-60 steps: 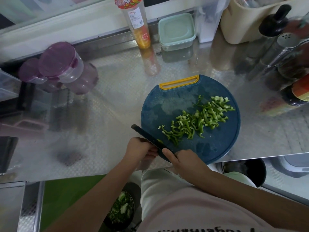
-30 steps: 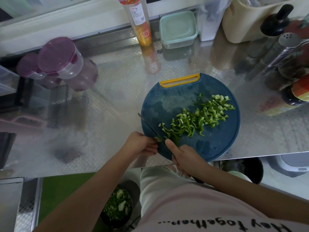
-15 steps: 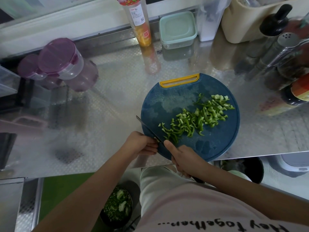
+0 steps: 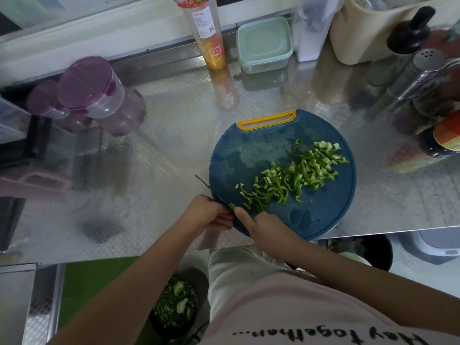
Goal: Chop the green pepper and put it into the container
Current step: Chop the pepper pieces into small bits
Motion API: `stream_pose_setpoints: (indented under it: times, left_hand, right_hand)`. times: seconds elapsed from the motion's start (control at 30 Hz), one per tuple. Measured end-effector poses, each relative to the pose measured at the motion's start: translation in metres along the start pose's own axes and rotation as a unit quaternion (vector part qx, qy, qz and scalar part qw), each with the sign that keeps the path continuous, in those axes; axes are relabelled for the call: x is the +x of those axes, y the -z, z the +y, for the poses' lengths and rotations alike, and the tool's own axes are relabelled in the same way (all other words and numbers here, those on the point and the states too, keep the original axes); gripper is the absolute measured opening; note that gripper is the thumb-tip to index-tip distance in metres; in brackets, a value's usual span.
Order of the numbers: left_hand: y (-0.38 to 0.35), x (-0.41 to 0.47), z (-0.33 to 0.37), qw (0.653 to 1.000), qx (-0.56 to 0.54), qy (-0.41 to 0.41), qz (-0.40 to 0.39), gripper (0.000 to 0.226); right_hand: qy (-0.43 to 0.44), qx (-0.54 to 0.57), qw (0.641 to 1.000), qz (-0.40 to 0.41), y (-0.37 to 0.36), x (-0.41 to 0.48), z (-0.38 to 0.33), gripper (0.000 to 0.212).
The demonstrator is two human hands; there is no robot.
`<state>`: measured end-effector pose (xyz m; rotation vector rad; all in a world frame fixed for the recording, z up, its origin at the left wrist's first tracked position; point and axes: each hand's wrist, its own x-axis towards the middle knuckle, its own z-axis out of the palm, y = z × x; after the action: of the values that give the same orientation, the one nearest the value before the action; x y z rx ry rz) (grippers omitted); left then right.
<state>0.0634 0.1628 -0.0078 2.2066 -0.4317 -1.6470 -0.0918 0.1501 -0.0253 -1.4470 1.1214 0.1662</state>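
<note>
Chopped green pepper strips (image 4: 293, 175) lie in a diagonal band across a round blue cutting board (image 4: 249, 150) with a yellow handle. My right hand (image 4: 263, 225) grips the handle of a dark knife (image 4: 211, 190). The blade stands on edge over the board's near-left rim. My left hand (image 4: 206, 215) is just left of the blade, with its curled fingers on a small green pepper bit (image 4: 232, 206) that is mostly hidden. A mint lidded container (image 4: 263, 43) stands at the back of the counter.
On the steel counter (image 4: 161, 150) stand purple-lidded jars (image 4: 89, 88) at the left, a tall clear bottle (image 4: 206, 38) at the back, and sauce bottles and shakers (image 4: 423, 78) at the right. Below the counter edge sits a bowl of chopped greens (image 4: 174, 305).
The knife turned from lying flat to standing on its edge at the board's near-left rim. Both hands stayed close together there. The pepper pile has not moved.
</note>
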Motion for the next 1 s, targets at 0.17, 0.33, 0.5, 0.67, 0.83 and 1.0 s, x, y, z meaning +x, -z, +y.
stream_pose_setpoints:
  times: [0.17, 0.33, 0.5, 0.67, 0.83, 1.0]
  left_hand:
    - [0.000, -0.001, 0.000, 1.000, 0.004, 0.000, 0.005, 0.008]
    - [-0.001, 0.000, 0.003, 1.000, 0.008, 0.009, 0.002, 0.009]
    - [-0.002, -0.002, 0.007, 0.999, 0.036, 0.013, -0.011, 0.012]
    - [-0.002, -0.004, 0.009, 0.998, 0.053, 0.017, -0.012, 0.014]
    - [-0.011, -0.005, 0.009, 1.000, 0.012, -0.029, -0.001, 0.013]
    - [-0.013, -0.004, 0.031, 0.989, 0.016, -0.139, 0.050, 0.018]
  right_hand:
    - [-0.020, 0.159, 0.985, 0.070, -0.003, 0.003, 0.005, 0.048]
    - [-0.055, 0.143, 0.987, 0.038, 0.002, 0.000, 0.013, 0.062]
    - [-0.045, 0.196, 0.978, 0.050, 0.005, -0.004, 0.007, 0.063]
    - [-0.069, 0.275, 0.958, 0.051, 0.022, -0.013, 0.004, 0.060]
    - [-0.073, 0.274, 0.959, 0.007, 0.030, -0.017, 0.002, 0.065]
    - [-0.015, 0.212, 0.975, 0.059, 0.060, -0.026, 0.007, 0.059]
